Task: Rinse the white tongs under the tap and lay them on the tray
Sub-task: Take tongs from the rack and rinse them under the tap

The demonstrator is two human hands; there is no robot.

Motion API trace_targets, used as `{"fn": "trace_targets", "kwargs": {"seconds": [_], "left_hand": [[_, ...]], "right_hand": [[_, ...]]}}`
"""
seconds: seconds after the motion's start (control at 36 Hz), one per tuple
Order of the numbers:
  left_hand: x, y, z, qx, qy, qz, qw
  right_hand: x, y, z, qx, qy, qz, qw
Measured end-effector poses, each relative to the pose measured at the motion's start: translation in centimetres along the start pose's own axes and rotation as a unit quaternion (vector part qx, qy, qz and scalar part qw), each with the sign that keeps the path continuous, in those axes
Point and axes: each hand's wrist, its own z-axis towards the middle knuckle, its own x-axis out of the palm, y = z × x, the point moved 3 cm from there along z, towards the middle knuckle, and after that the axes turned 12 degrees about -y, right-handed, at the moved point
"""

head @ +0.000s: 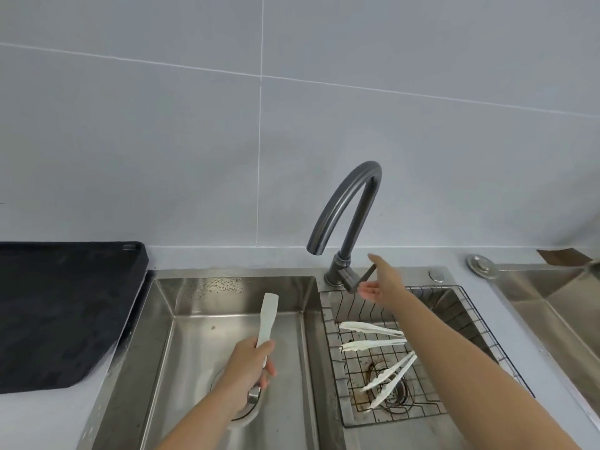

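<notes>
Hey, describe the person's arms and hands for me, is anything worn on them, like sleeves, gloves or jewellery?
Both arms are bare as far as the picture shows: no sleeve edge comes into view on either forearm. The left hand and the right hand wear no gloves. No watch, bracelet or ring shows on either wrist or on the visible fingers, though the picture is a little soft for fine detail.

The flat plastic tongs (268,319) are white, the curved metal tap (345,207) dark grey, the rectangular tray (58,306) black, the tiled wall (194,141) pale grey.
</notes>
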Motion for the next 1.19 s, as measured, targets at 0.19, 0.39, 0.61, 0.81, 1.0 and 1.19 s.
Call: {"fn": "trace_targets", "kwargs": {"seconds": [0.19, 0.39, 0.61, 0.81, 1.0, 1.19], "left_hand": [[0.8, -1.3, 0.9, 0.011, -0.008, 0.017, 1.0], [1.1, -1.7, 1.2, 0.01, -0.016, 0.026, 0.999], [1.7, -1.8, 1.0, 0.01, -0.021, 0.021, 0.999], [1.8, -1.8, 0.9, 0.009, -0.02, 0.023, 0.999], [1.7, -1.8, 0.8, 0.011, -0.024, 0.027, 0.999], [1.6, -1.8, 0.7, 0.007, -0.027, 0.024, 0.999]], "right_hand": [[0.6, 1.1, 2.8, 0.0, -0.008, -0.057, 0.998], [1.4, 1.3, 3.7, -0.058, -0.026, -0.108, 0.992], [0.8, 0.9, 4.2, -0.074, -0.046, -0.13, 0.988], [0.7, -0.1, 5.6, -0.058, -0.056, -0.109, 0.991], [1.4, 0.0, 5.2, -0.075, -0.038, -0.165, 0.983], [1.1, 0.0, 4.7, -0.051, -0.043, -0.126, 0.99]]}}
